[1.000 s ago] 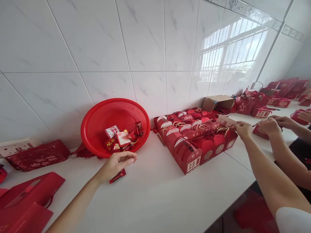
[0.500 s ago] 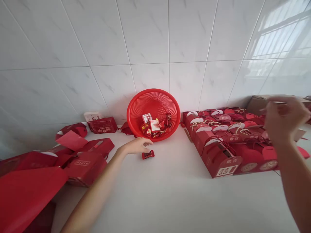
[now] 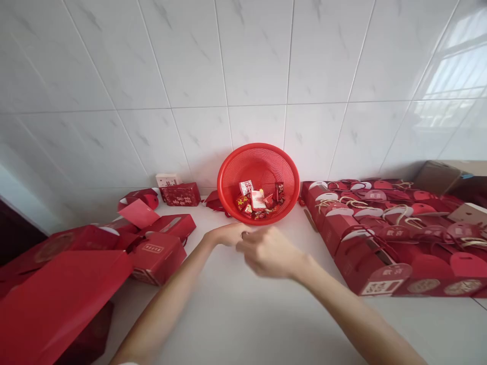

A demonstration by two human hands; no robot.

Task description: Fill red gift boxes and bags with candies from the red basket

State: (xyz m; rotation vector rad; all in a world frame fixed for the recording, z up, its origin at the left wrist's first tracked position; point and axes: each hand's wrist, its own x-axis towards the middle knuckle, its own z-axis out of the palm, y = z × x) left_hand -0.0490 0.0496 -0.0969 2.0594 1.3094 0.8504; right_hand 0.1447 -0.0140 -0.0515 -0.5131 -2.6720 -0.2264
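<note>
My left hand [image 3: 230,234] and my right hand [image 3: 268,252] meet over the white surface, just in front of the red basket [image 3: 258,222]. Fingers of both hands are closed around something small and dark between them, mostly hidden. Inside the basket, which leans on the tiled wall, lie several wrapped sweets [image 3: 269,202] and small red and white packets [image 3: 257,198].
Rows of red gift boxes [image 3: 365,263] with rope handles fill the right side, with a cardboard box [image 3: 437,177] behind. More red boxes [image 3: 158,256] lie in a loose pile at the left. A tiled wall [image 3: 198,61] stands at the back.
My right hand has come in from the far right to meet my left hand. The red wrapped sweet that lay by my left fingers no longer shows on the surface. The view has shifted left.
</note>
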